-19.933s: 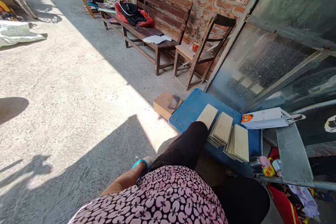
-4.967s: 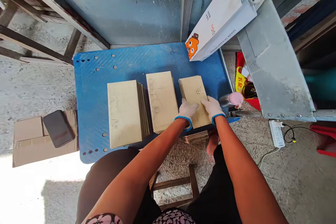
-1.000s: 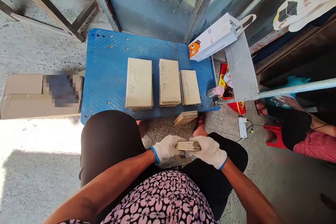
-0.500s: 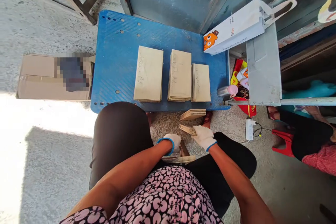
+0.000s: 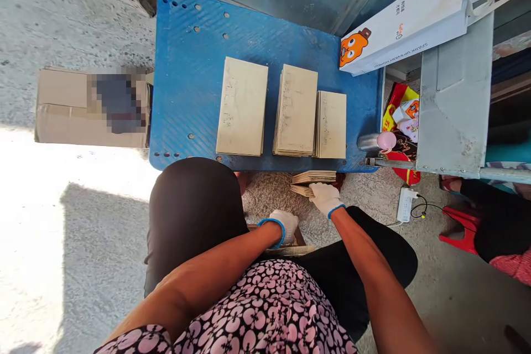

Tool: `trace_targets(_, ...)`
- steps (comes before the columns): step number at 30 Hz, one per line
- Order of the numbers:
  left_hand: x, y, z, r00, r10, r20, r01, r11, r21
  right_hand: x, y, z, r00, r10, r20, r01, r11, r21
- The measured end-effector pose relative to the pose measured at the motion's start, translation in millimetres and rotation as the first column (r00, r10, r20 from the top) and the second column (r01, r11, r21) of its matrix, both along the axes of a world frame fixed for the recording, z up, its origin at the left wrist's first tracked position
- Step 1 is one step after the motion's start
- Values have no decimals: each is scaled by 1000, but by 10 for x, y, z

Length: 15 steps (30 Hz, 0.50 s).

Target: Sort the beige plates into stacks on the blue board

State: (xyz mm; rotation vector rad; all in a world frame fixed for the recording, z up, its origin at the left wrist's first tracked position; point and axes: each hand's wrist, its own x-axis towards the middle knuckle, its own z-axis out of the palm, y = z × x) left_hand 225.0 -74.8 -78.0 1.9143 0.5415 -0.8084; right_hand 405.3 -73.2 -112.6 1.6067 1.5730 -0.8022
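White knitted gloves with blue cuffs cover both hands. My right hand (image 5: 326,198) is closed on the end of a small stack of thin wooden boards (image 5: 302,190), low between my knees. Right beside it, toward the table, is another stack of boards (image 5: 314,177), close against the held one. My left hand (image 5: 287,225) is curled over a wooden piece (image 5: 299,237) near my lap; its fingertips are hidden. On the blue table (image 5: 186,77) lie a large board stack (image 5: 243,108), a middle stack (image 5: 295,110) and a smaller stack (image 5: 332,124).
A white paper bag (image 5: 406,16) lies at the back right. A steel bottle with pink lid (image 5: 369,141) stands near a grey metal panel (image 5: 454,110). A cardboard box (image 5: 66,105) is at left. A power strip (image 5: 405,204) and another person's leg (image 5: 498,221) are at right.
My right hand has moved forward with its boards, up against the stack by the table edge. My left hand stays near my lap. The view has shifted slightly.
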Motion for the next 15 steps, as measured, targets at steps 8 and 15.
trace_targets(8,11,17,39,1000,1,-6,-1,1000,9,72,70,-17,1000,-24,-1,24,1000,-1)
trace_targets(15,38,47,54,998,-45,-33,45,999,9,101,32,150,998,-39,-56,43,996,81)
